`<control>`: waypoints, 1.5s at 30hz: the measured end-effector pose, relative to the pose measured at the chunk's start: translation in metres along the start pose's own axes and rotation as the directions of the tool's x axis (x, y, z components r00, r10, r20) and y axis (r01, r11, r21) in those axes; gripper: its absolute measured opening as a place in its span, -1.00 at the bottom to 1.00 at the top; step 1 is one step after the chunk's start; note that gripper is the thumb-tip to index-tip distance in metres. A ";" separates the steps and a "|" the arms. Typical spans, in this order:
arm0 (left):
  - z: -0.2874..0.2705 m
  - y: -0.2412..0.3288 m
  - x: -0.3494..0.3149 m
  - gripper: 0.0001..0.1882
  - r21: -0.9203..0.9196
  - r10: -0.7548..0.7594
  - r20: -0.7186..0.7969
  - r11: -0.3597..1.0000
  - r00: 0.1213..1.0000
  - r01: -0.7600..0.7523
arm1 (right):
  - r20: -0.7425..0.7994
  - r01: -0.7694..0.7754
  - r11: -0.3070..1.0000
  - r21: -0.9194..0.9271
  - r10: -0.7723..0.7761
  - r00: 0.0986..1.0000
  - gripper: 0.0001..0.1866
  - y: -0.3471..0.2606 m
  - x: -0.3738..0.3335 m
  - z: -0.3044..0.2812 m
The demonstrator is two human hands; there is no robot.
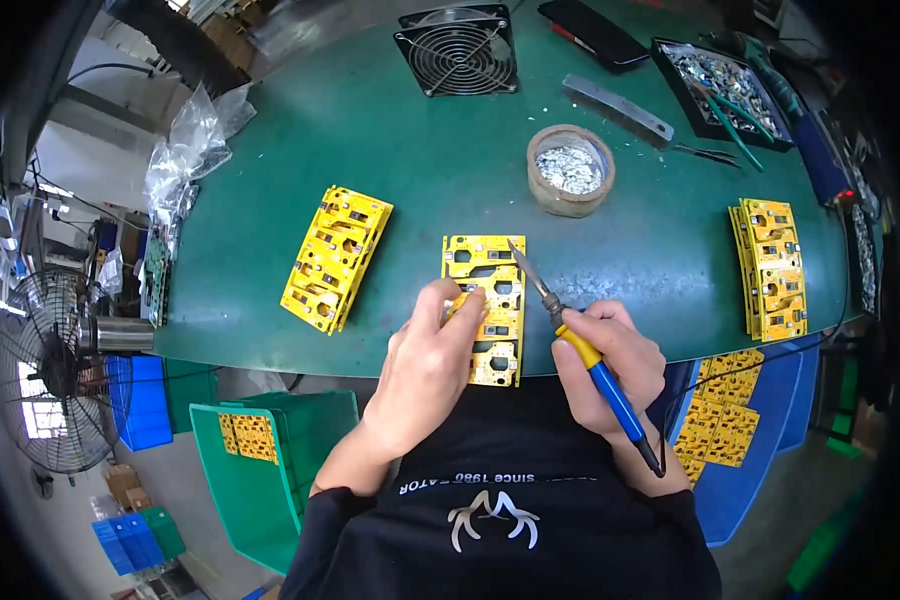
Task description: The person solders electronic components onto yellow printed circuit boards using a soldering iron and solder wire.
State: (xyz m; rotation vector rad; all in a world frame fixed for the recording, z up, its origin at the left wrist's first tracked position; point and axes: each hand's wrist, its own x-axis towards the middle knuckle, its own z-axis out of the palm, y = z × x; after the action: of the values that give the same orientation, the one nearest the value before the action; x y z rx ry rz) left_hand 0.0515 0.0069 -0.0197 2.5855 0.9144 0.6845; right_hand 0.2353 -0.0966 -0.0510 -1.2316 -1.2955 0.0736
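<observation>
A yellow circuit board panel (505,365) with several cut-outs lies near the front edge of the green table (270,130). My left hand (425,360) rests over its left side, fingers closed in a pinch. Something small and yellow shows between thumb and forefinger; I cannot tell whether it is separate from the panel. My right hand (610,365) grips a soldering iron (615,395) with a blue and yellow handle. The iron's tip points to the panel's upper right corner; whether it touches is unclear.
Stacked yellow panels (338,260) lie left, and another stack (773,270) right. Beyond are a round pot (570,172) of silvery scraps, a small fan (458,52), a metal bar (618,110) and a black tray (720,85). Green (320,420) and blue bins (760,480) flank me below the table.
</observation>
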 end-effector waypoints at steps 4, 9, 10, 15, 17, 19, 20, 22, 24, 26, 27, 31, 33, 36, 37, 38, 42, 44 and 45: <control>-0.002 0.002 0.001 -0.77 -0.015 -0.025 0.034 1.000 0.999 0.025 | 0.010 -0.014 1.000 0.022 0.014 1.000 -0.72 -0.003 0.000 0.002; -0.003 0.004 0.001 -0.79 -0.029 -0.015 -0.024 0.999 1.000 0.014 | 0.008 0.002 0.999 0.045 -0.002 1.000 -0.72 -0.004 -0.003 0.003; -0.004 0.004 0.000 -0.76 -0.031 0.006 -0.034 0.999 0.999 -0.007 | 0.006 0.000 0.999 0.038 0.000 1.000 -0.70 -0.004 -0.004 0.003; 0.001 0.004 -0.003 -0.75 -0.041 0.023 -0.031 0.999 0.999 -0.024 | 0.020 0.000 0.999 0.054 -0.001 1.000 -0.78 -0.007 -0.006 -0.001; 0.006 0.004 -0.003 -0.79 -0.001 0.037 -0.112 0.999 0.993 -0.038 | 0.040 -0.012 0.999 0.053 0.010 0.999 -0.81 -0.008 -0.006 -0.001; 0.008 0.004 -0.003 -0.78 0.009 0.057 -0.119 0.998 0.991 -0.056 | 0.036 -0.011 0.999 0.049 0.009 0.999 -0.82 -0.009 -0.005 -0.001; 0.008 0.004 -0.003 -0.77 0.018 0.061 -0.116 0.998 0.991 -0.060 | 0.034 0.001 0.998 0.056 -0.002 0.999 -0.82 -0.009 -0.005 0.000; 0.009 0.004 -0.004 -0.76 0.022 0.066 -0.119 0.998 0.991 -0.063 | 0.022 -0.001 0.998 0.070 -0.001 1.000 -0.82 -0.009 -0.006 0.001; 0.010 0.005 -0.004 -0.75 0.026 0.070 -0.122 0.997 0.990 -0.067 | 0.020 -0.004 0.998 0.060 0.003 1.000 -0.81 -0.008 -0.006 0.002; 0.010 0.005 -0.004 -0.75 0.035 0.067 -0.121 0.997 0.990 -0.064 | 0.018 -0.008 0.999 0.048 0.007 1.000 -0.80 -0.007 -0.006 0.003; 0.010 0.005 -0.004 -0.75 0.032 0.081 -0.132 0.997 0.988 -0.077 | 0.026 -0.008 0.999 0.049 0.007 1.000 -0.80 -0.008 -0.007 0.003; 0.011 0.006 -0.004 -0.76 0.020 0.072 -0.114 0.997 0.991 -0.070 | 0.036 -0.014 1.000 0.022 0.013 0.999 -0.80 -0.008 -0.008 0.005; 0.011 0.006 -0.003 -0.76 0.024 0.080 -0.120 0.997 0.990 -0.078 | 0.030 -0.001 1.000 0.029 0.000 1.000 -0.80 -0.008 -0.008 0.006; 0.010 0.006 -0.001 -0.75 0.020 0.071 -0.109 0.997 0.991 -0.069 | 0.032 0.004 1.000 0.020 -0.005 0.999 -0.81 -0.008 -0.008 0.007; 0.010 0.006 -0.001 -0.74 0.021 0.068 -0.096 0.998 0.993 -0.067 | 0.039 -0.004 1.000 0.003 0.004 0.999 -0.81 -0.009 -0.008 0.007; 0.009 0.006 -0.001 -0.73 0.021 0.065 -0.083 0.998 0.994 -0.064 | 0.038 0.003 1.000 0.014 -0.004 0.999 -0.81 -0.009 -0.008 0.007; 0.007 0.008 -0.004 -0.70 0.065 0.037 -0.066 0.997 0.997 -0.032 | 0.038 0.016 1.000 0.009 -0.016 0.999 -0.81 -0.009 -0.008 0.007; 0.005 0.009 -0.005 -0.68 0.067 -0.004 0.009 0.998 1.000 0.003 | 0.035 0.024 1.000 0.012 -0.024 0.999 -0.81 -0.009 -0.008 0.008; 0.004 0.009 -0.005 -0.68 0.065 -0.002 0.007 0.998 1.000 0.001 | 0.031 0.025 1.000 0.009 -0.025 0.999 -0.81 -0.009 -0.008 0.008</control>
State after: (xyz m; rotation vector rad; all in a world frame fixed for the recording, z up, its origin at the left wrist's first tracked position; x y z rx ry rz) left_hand 0.0545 -0.0035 -0.0210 2.6422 0.9518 0.6545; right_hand 0.2210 -0.1003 -0.0514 -1.2110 -1.3363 0.0805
